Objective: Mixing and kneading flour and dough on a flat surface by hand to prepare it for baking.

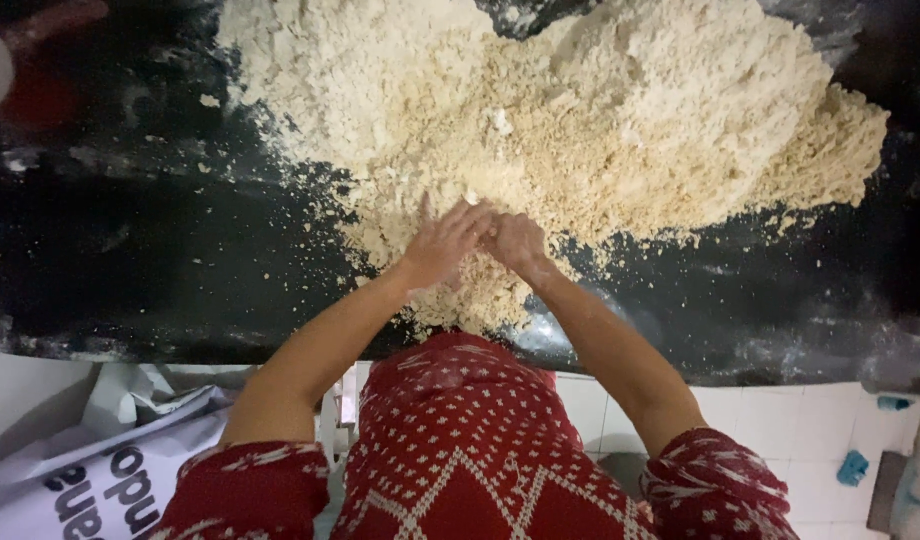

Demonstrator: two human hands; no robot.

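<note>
A big heap of pale, crumbly dough mixture [580, 110] covers the far half of a black countertop [150, 250]. My left hand [442, 243] and my right hand [513, 240] meet at the near edge of the heap, fingers pressed together and touching each other, dusted with flour. They seem to pinch or rub a small bit of the mixture between them; how much is in them is hidden. A smaller patch of crumbs [485, 295] lies just under my wrists. I wear a red patterned top [460, 440].
Loose crumbs are scattered over the dark counter around the heap. A white sack with dark print [100, 470] lies at lower left. White floor tiles [810, 420] show at lower right, with small blue objects [853, 467] on them. A red thing [30, 70] sits at the far left.
</note>
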